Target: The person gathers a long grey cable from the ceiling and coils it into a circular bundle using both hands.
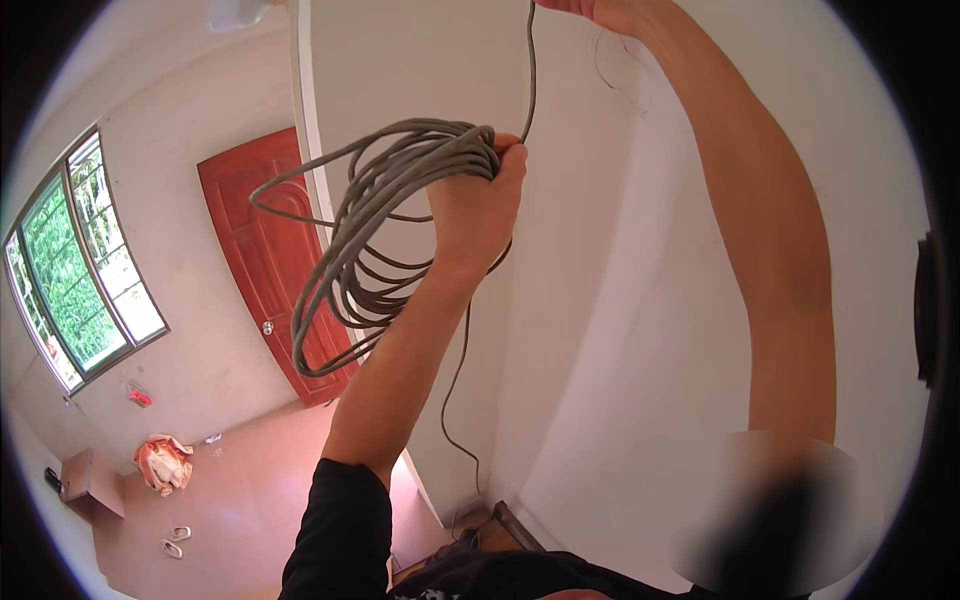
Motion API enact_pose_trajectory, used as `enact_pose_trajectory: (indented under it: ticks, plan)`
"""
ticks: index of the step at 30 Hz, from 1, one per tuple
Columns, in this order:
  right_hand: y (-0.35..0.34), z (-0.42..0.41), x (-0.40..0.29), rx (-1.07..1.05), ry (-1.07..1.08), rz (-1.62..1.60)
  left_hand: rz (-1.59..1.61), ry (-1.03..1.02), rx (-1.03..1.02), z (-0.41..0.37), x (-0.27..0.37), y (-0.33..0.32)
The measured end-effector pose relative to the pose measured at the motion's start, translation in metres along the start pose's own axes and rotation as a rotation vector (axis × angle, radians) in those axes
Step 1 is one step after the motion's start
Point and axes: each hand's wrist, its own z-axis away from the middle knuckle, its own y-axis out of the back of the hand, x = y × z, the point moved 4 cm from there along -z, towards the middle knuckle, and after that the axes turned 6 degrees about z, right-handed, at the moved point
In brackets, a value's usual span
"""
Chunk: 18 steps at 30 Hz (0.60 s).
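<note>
A coil of grey cable (375,202) hangs in several loose loops from my left hand (476,214), which is closed around the gathered strands at chest height or above. From that grip one strand of the cable rises to the top edge of the view. There the fingers of my right hand (600,11) meet it, partly cut off by the frame, with the arm stretched up along the wall. Below my left hand a thinner-looking length of cable (446,412) drops to the floor in the corner.
White walls (600,300) meet in a corner close ahead. At the left are a red wooden door (274,262), a barred window (82,262), a crumpled bag (163,463), a box-like stand (91,484) and a pair of shoes (172,549). A dark object (925,311) sits at the right rim.
</note>
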Motion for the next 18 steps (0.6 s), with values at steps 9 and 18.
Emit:
enact_pose_trajectory:
  ticks: [9,18]
  plan:
    - [-0.030,0.024,-0.003,-0.060,0.022,0.093,-0.013,-0.068,0.031,-0.002,-0.010,0.014]
    - [-0.026,0.030,-0.010,0.099,0.017,-0.329,0.765,0.236,0.009,0.002,0.018,0.039]
